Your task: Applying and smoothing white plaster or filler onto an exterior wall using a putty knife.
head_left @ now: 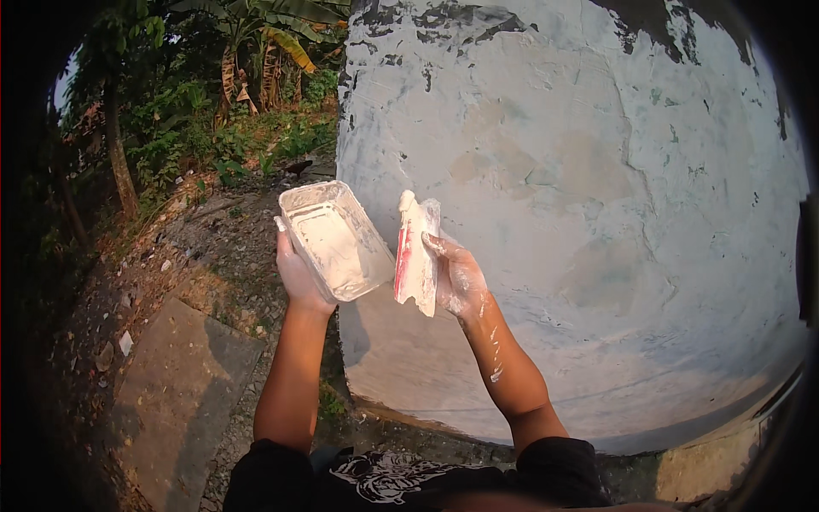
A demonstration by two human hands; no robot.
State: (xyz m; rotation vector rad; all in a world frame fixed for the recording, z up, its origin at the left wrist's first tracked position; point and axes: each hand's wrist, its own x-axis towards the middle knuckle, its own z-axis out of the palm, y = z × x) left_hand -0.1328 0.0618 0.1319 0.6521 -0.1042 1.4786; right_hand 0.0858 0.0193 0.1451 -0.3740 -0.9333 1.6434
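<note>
My left hand grips a clear rectangular plastic tub from its left side and underneath. Pale cream filler paste coats the tub's floor and walls. Just right of the tub, my right hand is closed on a flat scraper with a red strip, its face thickly smeared with the same paste. The thumb lies across the scraper; the other fingers are mostly hidden behind it. Tub and scraper are close together, in front of the wall. White smears mark both hands and my right forearm.
A grey-white plastered wall with patchy filler and dark flaked paint at its top fills the right side. To the left lie rubble ground and a concrete slab. Trees and banana plants stand behind.
</note>
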